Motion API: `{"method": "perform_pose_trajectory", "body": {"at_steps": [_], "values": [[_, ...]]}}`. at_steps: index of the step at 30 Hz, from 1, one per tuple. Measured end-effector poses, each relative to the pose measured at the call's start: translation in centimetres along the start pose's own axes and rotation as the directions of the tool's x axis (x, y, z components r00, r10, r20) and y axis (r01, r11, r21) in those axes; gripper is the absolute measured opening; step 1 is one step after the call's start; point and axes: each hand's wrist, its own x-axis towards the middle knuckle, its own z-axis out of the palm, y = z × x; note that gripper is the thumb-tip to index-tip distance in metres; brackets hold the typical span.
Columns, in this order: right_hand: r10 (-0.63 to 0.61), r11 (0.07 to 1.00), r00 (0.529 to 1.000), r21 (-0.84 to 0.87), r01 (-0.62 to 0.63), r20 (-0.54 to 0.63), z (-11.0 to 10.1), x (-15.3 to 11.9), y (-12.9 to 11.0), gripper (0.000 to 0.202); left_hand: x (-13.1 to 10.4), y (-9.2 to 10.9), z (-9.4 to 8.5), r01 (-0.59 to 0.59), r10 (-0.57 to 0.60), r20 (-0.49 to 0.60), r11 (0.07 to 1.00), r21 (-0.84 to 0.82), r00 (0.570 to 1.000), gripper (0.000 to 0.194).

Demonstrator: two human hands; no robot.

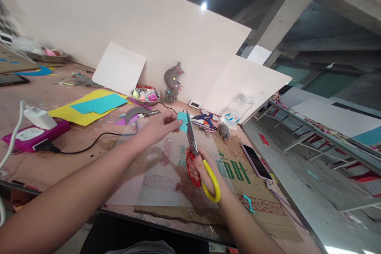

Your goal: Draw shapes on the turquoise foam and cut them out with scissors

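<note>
Between the thumb and fingers of my left hand point(163, 127) is a small turquoise paper piece point(182, 121), held above the work surface. My right hand point(202, 168) grips a pair of scissors point(192, 139) with one red and one yellow handle. The scissor blades point up and away, slightly parted, beside the right edge of the paper; whether they touch it I cannot tell. Beneath both hands lie a translucent sheet point(154, 194) and printed cardboard point(264, 210). A turquoise paper scrap point(247, 203) rests on the cardboard at the right.
Yellow paper point(71, 112) and a larger turquoise sheet point(99, 104) lie left. A purple power strip point(61, 126) with cords is nearer. Behind are a bowl point(145, 96), a moon-shaped ornament point(172, 79) and a blue glue gun point(205, 118). A phone point(256, 162) lies right.
</note>
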Motion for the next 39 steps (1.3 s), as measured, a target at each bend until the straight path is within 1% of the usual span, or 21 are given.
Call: {"method": "perform_pose_trajectory", "body": {"at_steps": [4,7,12,14,17,18,20,23,26,28,31,35,39], "values": [[0.022,1.000,1.000,-0.007,-0.022,-0.004,0.1,0.0,-0.3,0.051,-0.1,0.4,-0.1,0.025,-0.026,-0.032,0.999,-0.020,0.999,0.030],[0.033,0.999,0.999,-0.011,-0.033,0.000,0.1,0.0,-0.4,0.051,-0.1,0.6,-0.2,0.024,-0.025,-0.041,0.999,-0.031,0.999,0.031],[0.021,1.000,1.000,-0.006,-0.021,-0.004,0.1,0.0,-0.2,0.050,-0.1,1.0,-0.1,0.024,-0.026,-0.051,0.998,-0.052,0.998,0.034],[0.011,1.000,1.000,0.006,-0.011,-0.014,0.2,0.0,-0.2,0.049,-0.2,1.1,0.0,0.046,-0.048,-0.034,0.998,-0.040,0.998,0.035],[0.005,1.000,1.000,0.009,-0.005,-0.019,0.1,0.0,-0.1,0.049,-0.2,1.0,0.2,0.076,-0.076,0.028,0.997,-0.004,0.997,0.035],[0.004,1.000,1.000,0.007,-0.004,-0.020,0.1,0.0,-0.1,0.048,-0.2,0.9,0.2,0.077,-0.077,0.034,0.997,0.000,0.996,0.035],[-0.001,1.000,1.000,0.003,0.001,-0.022,0.1,0.0,-0.1,0.047,-0.2,0.8,0.2,0.069,-0.069,0.002,0.997,-0.026,0.998,0.034],[-0.002,1.000,1.000,-0.009,0.002,-0.017,0.1,0.0,-0.2,0.048,-0.3,0.9,0.2,0.046,-0.053,-0.062,0.993,-0.110,0.997,0.037],[0.009,1.000,1.000,-0.020,-0.010,-0.014,0.3,-0.1,-0.2,0.048,-0.3,1.3,0.3,0.044,-0.059,-0.083,0.985,-0.168,0.995,0.039],[0.012,1.000,1.000,-0.028,-0.012,-0.011,0.3,-0.1,-0.3,0.048,-0.4,1.4,0.3,0.031,-0.046,-0.082,0.983,-0.178,0.996,0.036],[-0.006,0.998,1.000,-0.059,0.006,0.011,0.2,-0.1,-0.3,0.054,-0.4,1.1,0.5,-0.003,-0.007,-0.069,0.990,-0.139,0.998,0.028],[-0.065,0.988,0.997,-0.135,0.071,0.050,-0.3,-0.2,-0.1,0.066,-0.5,0.6,0.6,-0.009,0.006,-0.052,0.999,-0.053,0.999,0.022],[-0.094,0.979,0.995,-0.176,0.100,0.042,-0.5,-0.2,0.0,0.069,-0.5,0.5,0.7,-0.026,0.024,-0.028,0.997,-0.069,0.999,0.022]]}}
